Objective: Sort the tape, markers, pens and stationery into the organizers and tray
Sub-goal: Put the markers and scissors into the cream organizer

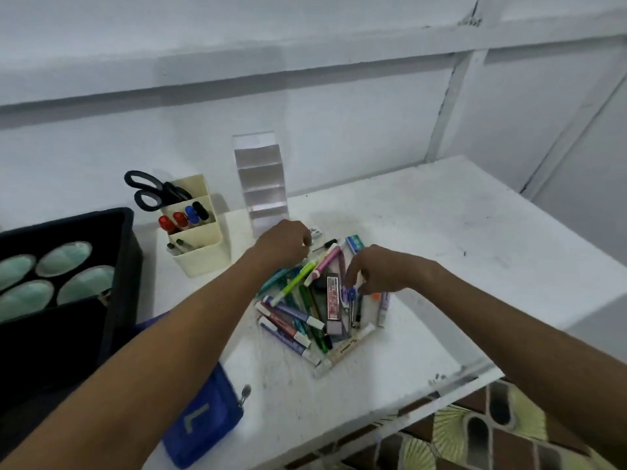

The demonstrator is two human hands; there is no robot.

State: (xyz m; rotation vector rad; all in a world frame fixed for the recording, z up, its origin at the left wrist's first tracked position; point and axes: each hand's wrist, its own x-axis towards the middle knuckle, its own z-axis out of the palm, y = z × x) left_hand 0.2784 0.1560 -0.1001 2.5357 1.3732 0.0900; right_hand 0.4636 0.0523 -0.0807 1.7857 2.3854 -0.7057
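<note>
The fingers (351, 276) of the right hand (383, 269) curl loosely over the heap of coloured markers and pens (305, 307), gripping nothing visible; the left hand (283, 240) is closed, its contents hidden. Rummaging could roll pens off the white bench (424, 225).

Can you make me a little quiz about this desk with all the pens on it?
1. True or false: the scissors stand in the cream organizer.
2. How many red-capped markers are in that organizer?
3. Which is empty: A) the clear acrylic organizer, B) the cream organizer, C) the clear tray?

Key: 1 true. 2 two. 3 A.
</note>
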